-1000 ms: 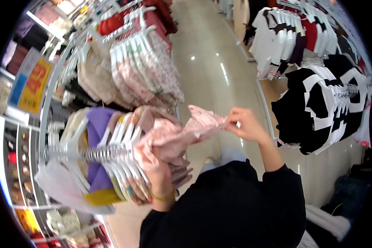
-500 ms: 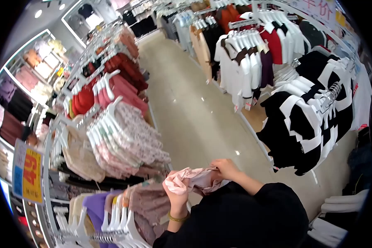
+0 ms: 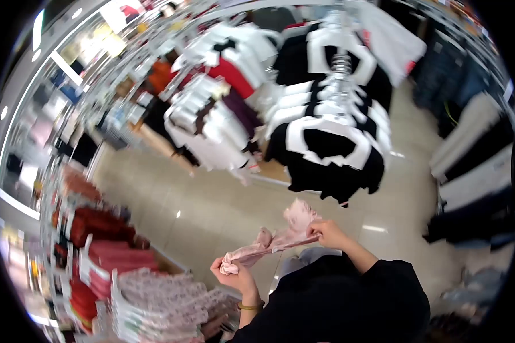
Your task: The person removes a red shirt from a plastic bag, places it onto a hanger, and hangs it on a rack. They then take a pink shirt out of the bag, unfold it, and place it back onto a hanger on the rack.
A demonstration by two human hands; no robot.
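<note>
A light pink garment is stretched between my two hands, low in the middle of the view. My left hand, with a gold-coloured bangle at the wrist, grips its lower left end, where the cloth is bunched. At the other end, my right hand pinches the edge between thumb and fingers. A loose part of the cloth sticks up beside my right hand. Dark sleeves cover my upper arms.
Black and white tops hang on a rack ahead. White and red tops hang left of them. Patterned light garments are at the lower left. Trousers hang at the right. A tiled aisle floor runs between the racks.
The view has turned right, towards the black and white tops. My hands have moved apart, and the pink garment, bunched before, is now stretched out between them.
</note>
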